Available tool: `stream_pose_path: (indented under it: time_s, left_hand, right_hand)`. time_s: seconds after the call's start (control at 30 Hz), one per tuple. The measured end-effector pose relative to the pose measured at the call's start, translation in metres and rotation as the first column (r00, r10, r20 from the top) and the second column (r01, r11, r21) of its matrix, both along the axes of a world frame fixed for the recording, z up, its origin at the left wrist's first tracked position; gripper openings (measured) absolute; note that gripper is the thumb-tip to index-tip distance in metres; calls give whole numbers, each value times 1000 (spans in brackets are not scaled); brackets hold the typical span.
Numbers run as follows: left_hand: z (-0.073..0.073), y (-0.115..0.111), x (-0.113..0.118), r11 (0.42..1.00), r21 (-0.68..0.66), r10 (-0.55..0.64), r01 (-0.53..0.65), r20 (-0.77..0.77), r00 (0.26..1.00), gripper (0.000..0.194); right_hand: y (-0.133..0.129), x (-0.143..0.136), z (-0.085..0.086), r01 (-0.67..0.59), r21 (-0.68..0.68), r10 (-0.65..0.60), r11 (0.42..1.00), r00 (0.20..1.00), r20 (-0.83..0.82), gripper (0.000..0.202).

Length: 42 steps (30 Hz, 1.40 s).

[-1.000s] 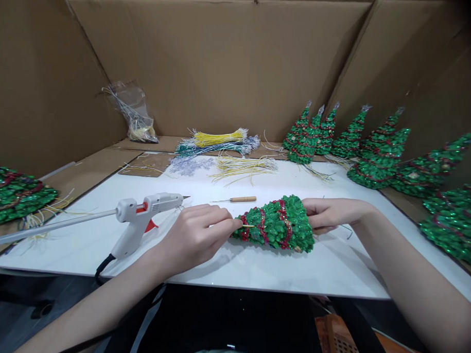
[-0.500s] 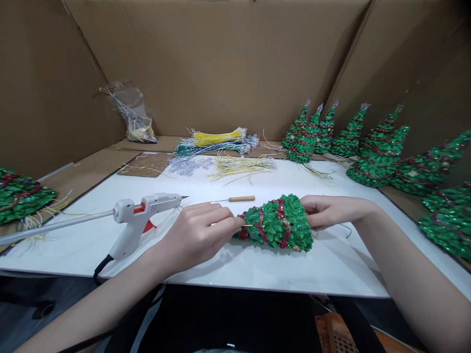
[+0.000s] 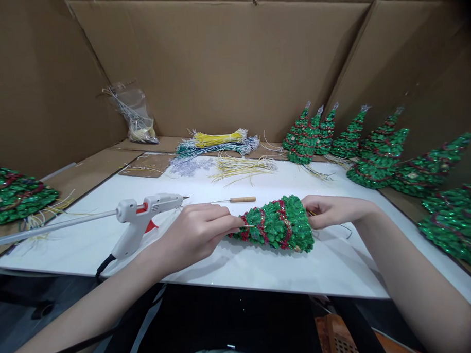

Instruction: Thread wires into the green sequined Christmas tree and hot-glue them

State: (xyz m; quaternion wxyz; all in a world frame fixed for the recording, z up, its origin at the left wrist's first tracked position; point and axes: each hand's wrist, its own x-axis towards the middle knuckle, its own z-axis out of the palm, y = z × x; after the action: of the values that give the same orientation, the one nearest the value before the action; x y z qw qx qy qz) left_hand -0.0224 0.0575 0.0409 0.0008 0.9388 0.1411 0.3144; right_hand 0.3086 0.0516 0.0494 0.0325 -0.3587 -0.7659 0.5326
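Note:
A small green glittery tree (image 3: 273,224) with red garlands lies on its side on the white board, its wide base to the right. At its narrow end, my left hand (image 3: 202,229) pinches a thin pale stick or wire (image 3: 249,226) whose tip lies against the green surface. My right hand (image 3: 327,210) is at the open base, fingers closed around thin yellowish wires, with its fingertips partly hidden by the tree. Behind the tree lies an awl with a wooden handle (image 3: 243,199).
A white glue gun (image 3: 138,216) stands left of my left hand. Wire bundles (image 3: 219,141) and loose yellow wires (image 3: 245,166) lie at the back. Several finished-looking trees (image 3: 377,164) line the right side; another tree (image 3: 18,194) is at far left. Cardboard walls surround the board.
My left hand has shifted very slightly at the tree's narrow end. Yellowish wires now show at my right hand by the base.

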Motion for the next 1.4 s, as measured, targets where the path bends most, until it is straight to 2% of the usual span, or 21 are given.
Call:
stream_pose_path:
  time_s: [0.13,0.23,0.37,0.53,0.77,1.1,1.23,1.4]
  left_hand:
    - [6,-4,14,954,-299,-9,7,-7,1000,15]
    - [7,-7,20,929,-369,14,-19,-15,1000,11]
    - [2,-7,19,947,-320,18,-14,8,1000,11]
    - [-5,-5,3,968,-247,38,-39,-9,999,13]
    - [-10,-3,-11,991,-92,98,-94,47,994,4]
    - [-6,-6,-6,988,131,77,-85,68,995,10]
    - [-6,-5,-1,991,125,51,-58,54,997,14]
    - [-5,-4,10,995,99,14,-17,36,999,16]
  right_hand:
    - [-1,1,4,39,-10,-39,999,999,-21,32]
    - [-3,4,6,58,26,-58,998,998,-10,36]
    - [-3,9,8,52,49,-51,997,999,-12,38]
    - [-3,11,8,33,48,-31,998,999,-39,36]
    - [-1,11,7,28,50,-26,998,999,-41,37]
    - [0,13,1,-3,21,3,1000,1000,-12,32]
    - [1,13,-2,-36,10,36,999,999,-8,23]
    - [1,11,-3,-15,29,15,999,1000,18,22]
